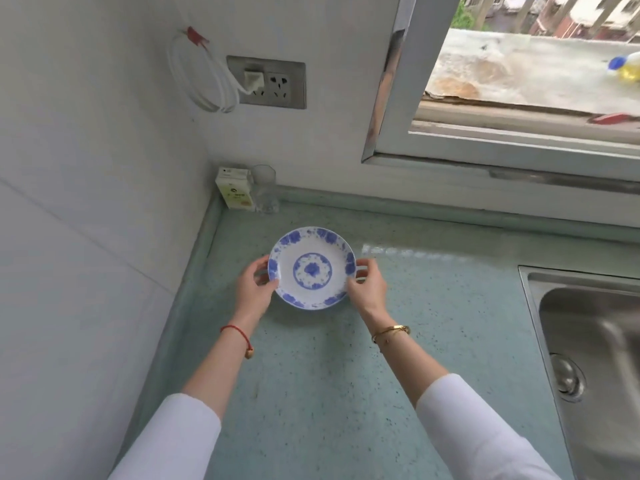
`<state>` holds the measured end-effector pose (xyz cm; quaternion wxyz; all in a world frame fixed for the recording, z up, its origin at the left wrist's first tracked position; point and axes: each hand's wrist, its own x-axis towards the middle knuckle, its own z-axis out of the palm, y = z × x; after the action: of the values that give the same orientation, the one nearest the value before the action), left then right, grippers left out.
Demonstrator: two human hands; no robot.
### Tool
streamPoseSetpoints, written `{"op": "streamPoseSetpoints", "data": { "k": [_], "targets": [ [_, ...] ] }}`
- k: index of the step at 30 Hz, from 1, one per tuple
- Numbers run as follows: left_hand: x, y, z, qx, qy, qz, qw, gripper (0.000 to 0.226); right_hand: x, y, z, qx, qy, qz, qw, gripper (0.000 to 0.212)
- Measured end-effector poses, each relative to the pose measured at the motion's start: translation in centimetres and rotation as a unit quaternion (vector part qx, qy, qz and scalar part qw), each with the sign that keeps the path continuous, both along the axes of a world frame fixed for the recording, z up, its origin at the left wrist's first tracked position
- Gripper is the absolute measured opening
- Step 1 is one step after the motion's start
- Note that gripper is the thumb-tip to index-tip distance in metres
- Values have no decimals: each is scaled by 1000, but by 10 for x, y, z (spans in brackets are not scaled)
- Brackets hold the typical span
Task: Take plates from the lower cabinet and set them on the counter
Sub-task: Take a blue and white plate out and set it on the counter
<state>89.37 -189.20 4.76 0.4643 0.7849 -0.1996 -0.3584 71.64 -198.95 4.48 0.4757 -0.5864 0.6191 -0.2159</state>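
A round white plate [312, 268] with blue flower patterns is at the back left of the pale green counter [311, 375]. I cannot tell whether it rests on the surface or hovers just above it. My left hand [254, 289] grips its left rim and my right hand [367, 285] grips its right rim. Both arms reach forward in white sleeves. The lower cabinet is out of view.
A small carton [234, 189] and a clear glass [265, 192] stand in the back left corner by the wall. A steel sink [588, 341] fills the right side. A wall socket [266, 82] with a plugged white cable sits above. A window [519, 81] is at the upper right.
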Motion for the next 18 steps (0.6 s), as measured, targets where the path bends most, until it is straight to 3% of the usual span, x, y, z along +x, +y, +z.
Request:
{"op": "streamPoseSetpoints", "data": {
  "k": [14, 18],
  "targets": [
    [6, 0, -1, 31, 15, -32, 999, 57, 5, -2, 6, 31, 35, 8, 999, 31],
    [-2, 16, 18, 31, -27, -12, 999, 68, 1, 4, 22, 27, 41, 11, 999, 43]
  ]
}}
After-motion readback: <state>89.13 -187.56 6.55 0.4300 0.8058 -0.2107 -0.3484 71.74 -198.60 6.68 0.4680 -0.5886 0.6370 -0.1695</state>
